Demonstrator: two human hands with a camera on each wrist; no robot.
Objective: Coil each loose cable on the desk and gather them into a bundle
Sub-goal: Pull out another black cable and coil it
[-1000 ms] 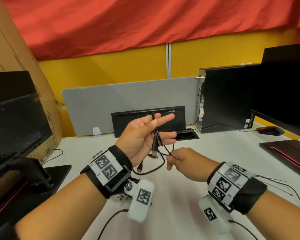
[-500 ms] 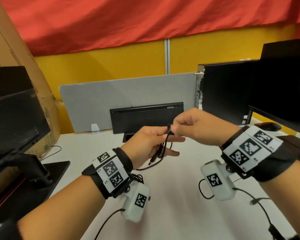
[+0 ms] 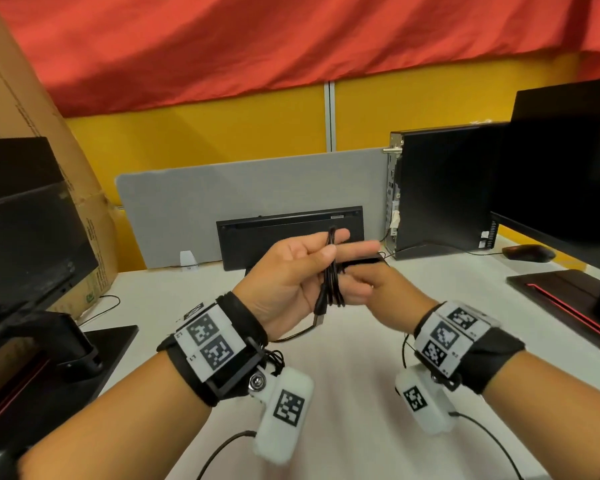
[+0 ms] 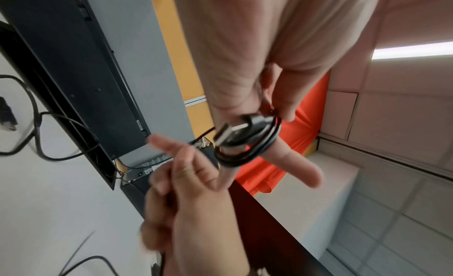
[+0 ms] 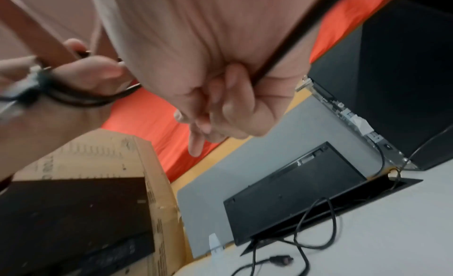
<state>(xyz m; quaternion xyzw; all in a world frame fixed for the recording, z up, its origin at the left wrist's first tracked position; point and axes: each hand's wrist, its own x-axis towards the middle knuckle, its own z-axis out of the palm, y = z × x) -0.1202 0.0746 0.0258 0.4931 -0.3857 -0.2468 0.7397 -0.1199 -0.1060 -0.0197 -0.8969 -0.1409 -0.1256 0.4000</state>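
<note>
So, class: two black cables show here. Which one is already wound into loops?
The black USB cable looped round the left hand's fingers. The other black cable lies loose and sprawled on the white desk, touched by neither hand.

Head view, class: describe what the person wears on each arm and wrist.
Both forearms are bare. Each wrist has a black band carrying white plates with black square-code markers. A white camera pod with its own marker hangs under each wrist, trailing a thin black lead.

A black USB cable [image 3: 332, 271] with a silver plug. White counter [image 3: 354, 341]. Grey divider panel [image 3: 250, 188] before a yellow wall [image 3: 222, 140] and red cloth [image 3: 257, 43]. Black-and-white square-patterned markers on the wristbands [image 3: 210, 342]. Brown cardboard box [image 3: 32, 109].
</note>
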